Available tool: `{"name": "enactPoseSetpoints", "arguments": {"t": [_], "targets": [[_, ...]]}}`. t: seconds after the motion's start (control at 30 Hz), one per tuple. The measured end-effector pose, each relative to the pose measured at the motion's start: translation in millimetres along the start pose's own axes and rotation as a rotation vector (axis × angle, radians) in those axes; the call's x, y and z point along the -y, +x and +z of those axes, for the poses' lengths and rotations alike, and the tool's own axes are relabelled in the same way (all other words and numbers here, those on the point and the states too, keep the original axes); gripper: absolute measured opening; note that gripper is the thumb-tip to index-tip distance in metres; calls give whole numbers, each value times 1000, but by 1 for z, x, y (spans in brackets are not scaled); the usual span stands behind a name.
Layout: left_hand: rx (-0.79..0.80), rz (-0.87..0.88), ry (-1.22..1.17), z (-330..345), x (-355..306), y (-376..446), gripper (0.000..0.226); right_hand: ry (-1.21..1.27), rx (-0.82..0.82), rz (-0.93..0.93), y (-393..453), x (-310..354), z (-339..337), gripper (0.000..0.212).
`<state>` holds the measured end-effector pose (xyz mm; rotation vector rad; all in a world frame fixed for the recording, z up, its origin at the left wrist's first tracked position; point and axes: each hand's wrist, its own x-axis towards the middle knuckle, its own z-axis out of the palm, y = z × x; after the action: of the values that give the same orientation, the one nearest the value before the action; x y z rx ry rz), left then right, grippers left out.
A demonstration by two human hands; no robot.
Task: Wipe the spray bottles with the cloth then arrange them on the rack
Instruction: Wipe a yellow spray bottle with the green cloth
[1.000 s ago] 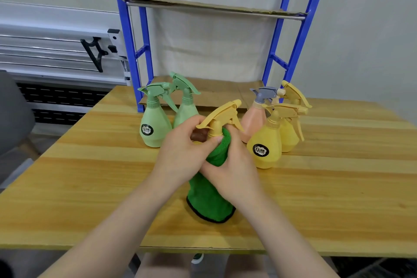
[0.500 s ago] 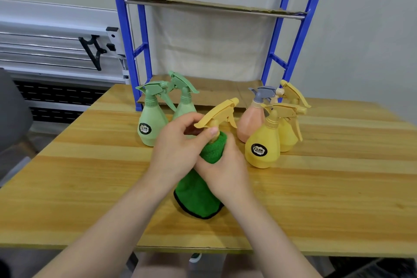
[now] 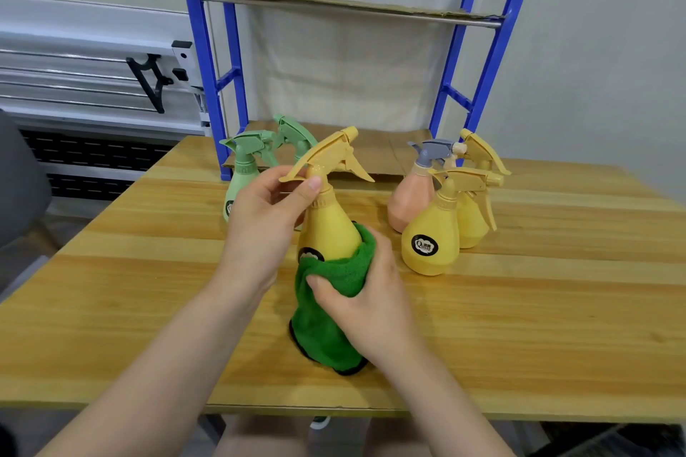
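Observation:
A yellow spray bottle point(image 3: 328, 224) stands upright mid-table. My left hand point(image 3: 261, 224) pinches its neck just under the trigger head. My right hand point(image 3: 371, 299) grips a green cloth point(image 3: 336, 302) wrapped round the bottle's lower body, hiding its base and part of its label. Two green bottles point(image 3: 241, 174) stand behind my left hand, partly hidden. To the right stand a peach bottle point(image 3: 410, 202) with a grey head and two more yellow bottles point(image 3: 430, 239). The blue rack point(image 3: 206, 59) rises at the table's back.
The rack's low shelf point(image 3: 378, 152) is lined with cardboard and sits level with the wooden table point(image 3: 557, 308); an upper cardboard shelf point(image 3: 345, 5) hangs above. A grey chair edge point(image 3: 18, 178) shows at far left. A white wall rail point(image 3: 92, 78) runs behind.
The cloth and my right hand slid down from the bottle's neck to its lower body, uncovering the yellow upper half. My left hand stays on the neck.

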<state>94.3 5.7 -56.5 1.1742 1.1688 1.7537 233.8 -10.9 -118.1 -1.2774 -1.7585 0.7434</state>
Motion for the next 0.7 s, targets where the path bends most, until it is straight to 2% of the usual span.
{"name": "enactPoseSetpoints", "arguments": {"t": [0.13, 0.27, 0.37, 0.47, 0.53, 0.63, 0.7], "targets": [[-32, -48, -60, -2, -7, 4, 13, 29, 30, -2, -9, -5, 3, 103], [-28, -65, -85, -3, -10, 5, 10, 46, 57, 12, -11, -9, 3, 103], [21, -52, -60, -3, -12, 6, 6, 29, 64, 21, -9, -5, 1, 105], [141, -16, 19, -1, -9, 3, 3, 17, 58, 8, -5, 4, 1, 104], [226, -26, 48, 3, -4, -3, 6, 20, 42, -21, 1, 14, -2, 94], [272, -48, -10, 6, 2, -10, 7, 33, 63, -24, 17, 26, -12, 55], [295, -43, -38, 4, 2, -10, 6, 99, 118, -17, 27, 28, -18, 48]]}}
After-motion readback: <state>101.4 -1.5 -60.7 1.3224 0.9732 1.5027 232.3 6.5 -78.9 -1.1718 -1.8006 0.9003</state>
